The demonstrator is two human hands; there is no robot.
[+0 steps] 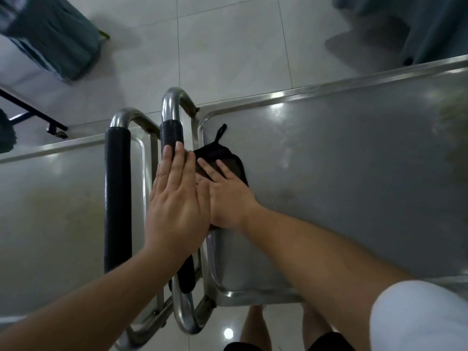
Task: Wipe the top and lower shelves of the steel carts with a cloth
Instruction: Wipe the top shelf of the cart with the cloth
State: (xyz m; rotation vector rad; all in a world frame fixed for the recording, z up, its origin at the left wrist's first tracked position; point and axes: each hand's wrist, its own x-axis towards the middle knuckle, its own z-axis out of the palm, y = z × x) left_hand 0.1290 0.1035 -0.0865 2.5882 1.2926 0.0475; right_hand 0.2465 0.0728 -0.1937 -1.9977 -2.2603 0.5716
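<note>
Cloth [222, 160] flat on top shelf [342, 173] of right-hand cart, at corner nearest padded handle [171, 134]. Right hand [225, 196] pressing on cloth, fingers straight and spread, gripping nothing. Left hand [177, 198] flat and straight-fingered over handle, beside right hand. Keep palm pressure even; sweep in overlapping passes from this corner toward far edge, following raised rim. Left-hand cart [50, 211] judged not yet wiped.

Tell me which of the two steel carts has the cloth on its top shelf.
The right-hand cart: the black cloth lies at its near-left corner under the right hand. The left-hand cart has no cloth on its top.
</note>
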